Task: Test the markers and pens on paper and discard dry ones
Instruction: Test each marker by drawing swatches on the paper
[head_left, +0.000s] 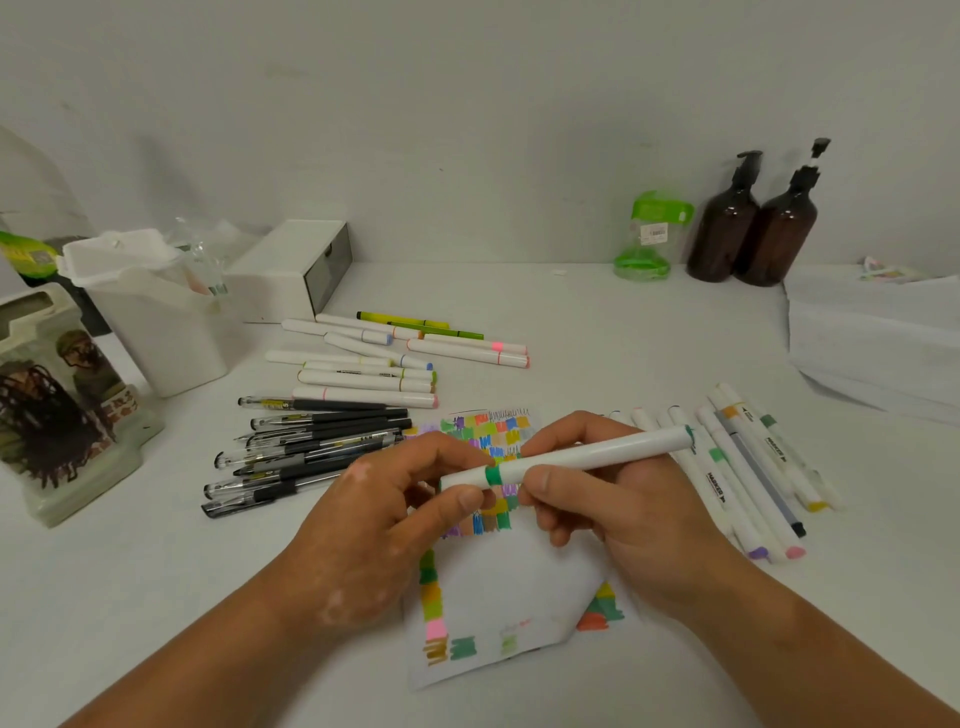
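Both hands hold one white marker with a green band (597, 451) just above the test paper (509, 587). My left hand (384, 514) pinches its cap end left of the band. My right hand (602, 483) grips the barrel right of the band. The paper is covered with coloured swatches, and its lower right corner is folded over. Several white markers (374, 382) lie at the back left, several black pens (306, 452) lie to the left, and another group of white markers (748, 467) lies to the right.
A white bin (150, 332) and a white box (296, 270) stand at the back left, next to a printed figure package (62, 410). Two brown pump bottles (753, 228) and a green-capped container (647, 239) stand by the wall. White sheets (878, 338) lie at the right.
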